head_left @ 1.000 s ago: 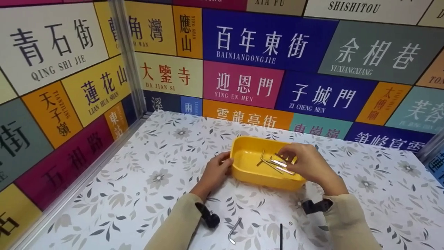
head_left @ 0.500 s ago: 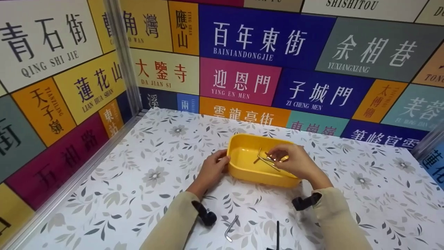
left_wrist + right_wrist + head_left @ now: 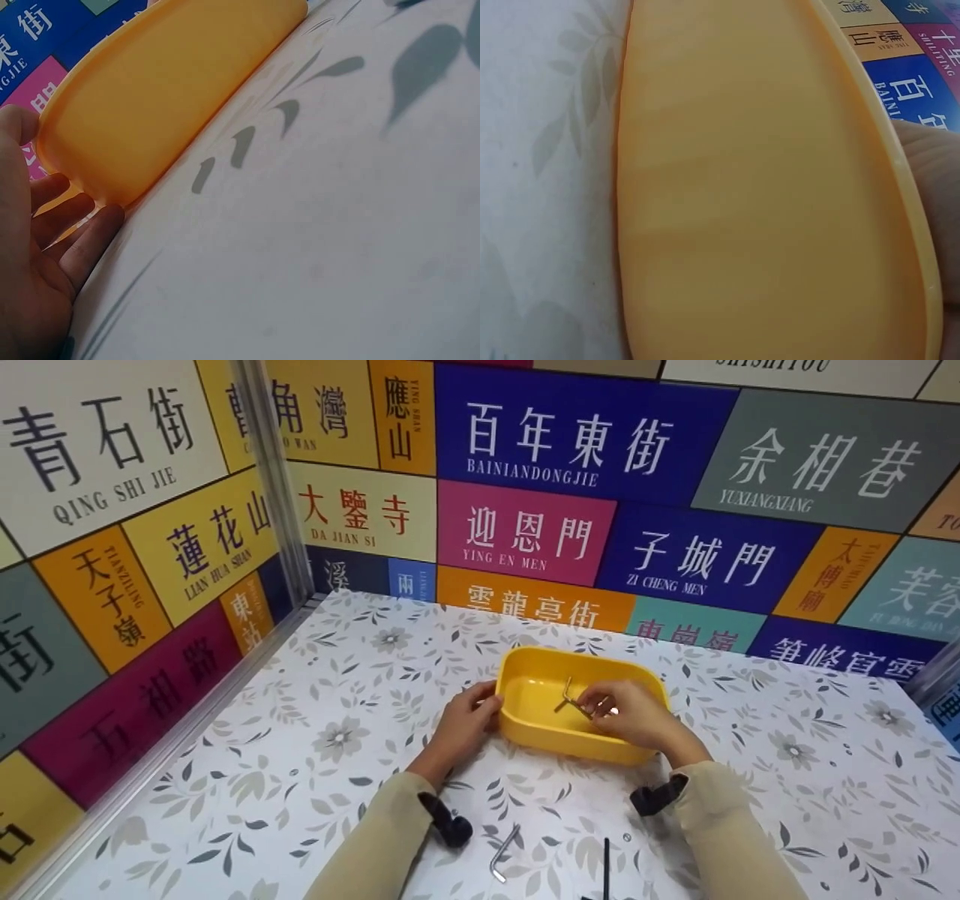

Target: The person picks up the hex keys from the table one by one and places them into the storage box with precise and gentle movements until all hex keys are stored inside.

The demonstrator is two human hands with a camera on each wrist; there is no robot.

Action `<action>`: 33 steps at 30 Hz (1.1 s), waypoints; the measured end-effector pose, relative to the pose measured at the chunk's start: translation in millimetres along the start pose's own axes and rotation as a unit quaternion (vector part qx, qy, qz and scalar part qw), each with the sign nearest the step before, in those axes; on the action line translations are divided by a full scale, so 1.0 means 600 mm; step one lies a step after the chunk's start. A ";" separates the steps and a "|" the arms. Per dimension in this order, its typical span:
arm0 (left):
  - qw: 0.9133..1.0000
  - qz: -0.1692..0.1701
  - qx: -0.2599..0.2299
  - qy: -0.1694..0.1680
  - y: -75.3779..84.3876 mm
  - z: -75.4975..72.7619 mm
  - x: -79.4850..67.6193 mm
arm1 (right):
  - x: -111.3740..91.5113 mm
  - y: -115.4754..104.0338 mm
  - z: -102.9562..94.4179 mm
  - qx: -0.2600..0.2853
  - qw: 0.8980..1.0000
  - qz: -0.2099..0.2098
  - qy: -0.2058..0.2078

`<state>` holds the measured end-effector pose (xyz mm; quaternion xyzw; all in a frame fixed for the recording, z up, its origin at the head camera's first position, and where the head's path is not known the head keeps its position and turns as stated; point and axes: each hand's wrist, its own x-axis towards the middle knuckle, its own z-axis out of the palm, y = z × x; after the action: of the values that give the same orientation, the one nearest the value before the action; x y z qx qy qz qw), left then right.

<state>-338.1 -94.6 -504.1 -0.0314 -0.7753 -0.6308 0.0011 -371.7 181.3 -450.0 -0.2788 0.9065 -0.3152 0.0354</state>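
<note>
A yellow plastic box (image 3: 517, 733) stands on the table and holds several silver hex keys (image 3: 568, 688). My left hand (image 3: 466, 727) touches the box's left end; in the left wrist view its loosely bent fingers (image 3: 94, 240) rest against the end wall. Reaching over the near right rim, my right hand (image 3: 634, 716) pinches hex keys inside, its fingertips partly covering them. How many it holds is hidden. In the right wrist view the box's wall fills the middle, and only a strip of that hand shows behind the rim.
Nearer to me, a silver hex key (image 3: 504, 855) lies on the flower-patterned tabletop (image 3: 337, 810). A thin black rod (image 3: 606, 866) is cut off by the bottom edge. Panels with coloured street-name signs (image 3: 555, 442) stand behind and at the left.
My right hand has moved left and lower into the box, covering hex keys that showed before. My left hand stays at the box's left end.
</note>
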 end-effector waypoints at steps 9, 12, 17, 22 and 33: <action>1.000 0.008 -0.015 -0.003 -0.001 0.002 0.002 | 0.003 -0.002 -0.004 -0.024 0.999 -0.001 -0.029; 1.000 0.002 -0.007 0.001 0.000 0.000 0.002 | 0.006 -0.002 -0.003 -0.027 0.999 0.008 -0.038; 1.000 0.003 -0.005 0.004 0.001 -0.002 0.000 | 0.011 0.000 0.000 -0.033 0.998 0.012 -0.046; 1.000 -0.003 -0.006 -0.001 0.001 0.001 -0.002 | 0.012 0.005 0.004 -0.048 0.998 0.015 -0.045; 1.000 0.001 -0.004 -0.001 -0.002 -0.001 -0.001 | 0.015 0.007 0.007 -0.046 0.997 0.009 -0.059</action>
<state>-337.9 -95.5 -504.9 -0.0323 -0.7731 -0.6335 0.0008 -380.2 177.1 -455.2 -0.2899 0.9190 -0.2555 0.0785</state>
